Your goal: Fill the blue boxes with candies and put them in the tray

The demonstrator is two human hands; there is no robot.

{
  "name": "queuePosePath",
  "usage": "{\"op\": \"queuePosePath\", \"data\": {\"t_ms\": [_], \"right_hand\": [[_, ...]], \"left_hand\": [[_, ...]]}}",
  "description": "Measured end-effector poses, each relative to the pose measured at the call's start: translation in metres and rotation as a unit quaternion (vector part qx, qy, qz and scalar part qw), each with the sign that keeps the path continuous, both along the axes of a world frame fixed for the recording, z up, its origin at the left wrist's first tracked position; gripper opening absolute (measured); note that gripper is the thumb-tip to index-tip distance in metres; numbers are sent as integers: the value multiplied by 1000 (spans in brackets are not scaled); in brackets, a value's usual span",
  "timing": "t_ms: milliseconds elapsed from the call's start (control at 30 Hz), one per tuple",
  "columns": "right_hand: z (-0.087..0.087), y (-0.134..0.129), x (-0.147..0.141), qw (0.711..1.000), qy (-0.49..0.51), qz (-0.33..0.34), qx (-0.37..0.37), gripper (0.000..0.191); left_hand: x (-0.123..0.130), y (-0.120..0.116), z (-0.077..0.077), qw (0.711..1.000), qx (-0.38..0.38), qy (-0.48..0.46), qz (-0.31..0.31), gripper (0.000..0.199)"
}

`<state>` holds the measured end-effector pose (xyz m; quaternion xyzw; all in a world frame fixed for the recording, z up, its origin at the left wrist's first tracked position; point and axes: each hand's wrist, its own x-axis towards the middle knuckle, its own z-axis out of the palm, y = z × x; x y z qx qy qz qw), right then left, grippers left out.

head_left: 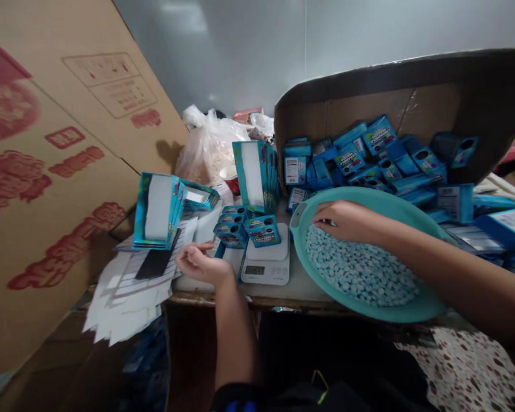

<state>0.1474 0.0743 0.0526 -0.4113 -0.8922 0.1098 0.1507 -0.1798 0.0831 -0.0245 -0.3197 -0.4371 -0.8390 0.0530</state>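
My right hand (341, 221) is over the left part of a teal basin (427, 312) of light blue candies (364, 272), its fingers bent down at them; what they hold, if anything, is hidden. My left hand (199, 263) hovers left of a white scale (266, 272), palm turned up and fingers curled, and I cannot make out anything in it. On the scale stands a blue candy box (262, 230). Several similar small boxes (232, 226) are grouped just left of it.
A large carton (326, 114) of blue boxes stands behind the basin. Blue display trays (154, 212), papers (120, 303), a black phone (157, 263), a paper cup (230, 178) and a plastic bag (210, 143) lie left and behind. A tall carton (68, 171) borders the left.
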Motion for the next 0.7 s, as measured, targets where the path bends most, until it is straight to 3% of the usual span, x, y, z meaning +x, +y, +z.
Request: {"op": "queuePosePath", "data": {"t_ms": [67,133,233,300,333,433,567,700], "right_hand": [[3,2,-3,999,32,1,21,24],[5,2,-4,997,64,7,45,24],[4,0,-3,995,84,18,57,25],[1,-1,-1,994,87,23,56,25],[0,-1,0,994,90,25,56,26],[-3,-1,0,991,113,25,66,27],[-1,-2,-2,991,121,14,63,29],[-3,-1,-3,999,47,21,-4,29]], "left_hand": [[17,-7,7,998,-24,51,0,23],[41,-11,13,980,-101,166,-40,27],[78,-11,17,883,-276,373,-68,35],[92,-8,16,822,-362,437,-47,30],[94,-7,16,805,-384,450,-42,25],[77,-13,20,799,-371,472,-38,10],[21,-26,33,799,-332,501,25,4],[-25,-16,22,787,-346,510,-15,10]]}}
